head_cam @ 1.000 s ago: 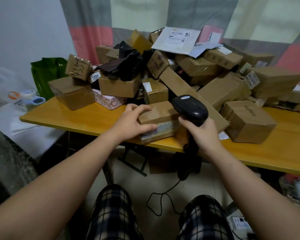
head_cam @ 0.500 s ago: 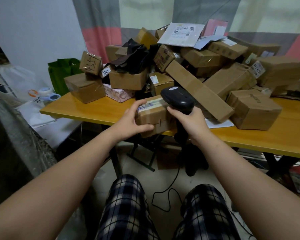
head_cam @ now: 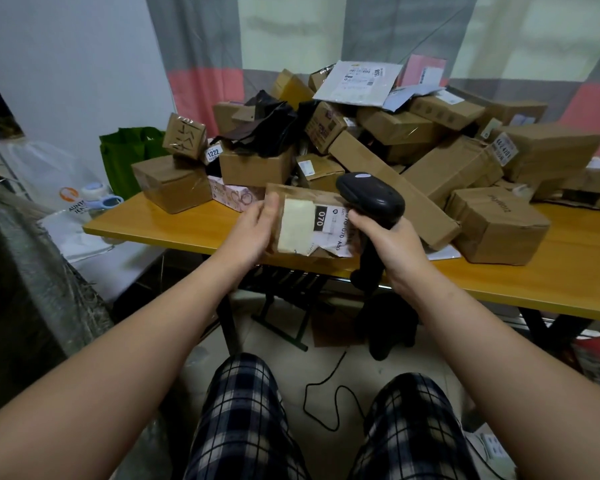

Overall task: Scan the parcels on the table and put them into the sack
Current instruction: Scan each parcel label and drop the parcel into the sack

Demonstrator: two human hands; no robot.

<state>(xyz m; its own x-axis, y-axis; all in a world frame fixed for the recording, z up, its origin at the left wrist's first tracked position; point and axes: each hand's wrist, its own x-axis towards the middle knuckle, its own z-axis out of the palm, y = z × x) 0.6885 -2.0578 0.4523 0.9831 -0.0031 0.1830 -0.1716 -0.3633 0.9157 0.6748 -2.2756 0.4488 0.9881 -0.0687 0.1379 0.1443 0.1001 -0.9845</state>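
1. Head view, the hands: the left hand [head_cam: 253, 233] grips a small brown parcel [head_cam: 293, 206] by its left end, thumb on the near face and fingers curled behind it. The parcel is held just above the front edge of the surface [head_cam: 187, 230], its labelled face turned up toward the person. The right hand [head_cam: 392, 247] has its fingers wrapped round the handle of a black scanner [head_cam: 371, 199], whose head sits over the parcel's right edge.
2. Head view, the surroundings: a heap of parcels [head_cam: 413, 133] waits on the surface behind. Grey woven material [head_cam: 32, 271] at the left edge may be the sack, but its mouth is not visible.
3. Step in hand: this looks like the scan of one parcel. Its label [head_cam: 321, 218], marked 070, is torn and creased.
4. Next move: the scanner probably needs aiming squarely at the barcode. Once it has read, the left hand would carry the parcel off to the sack.
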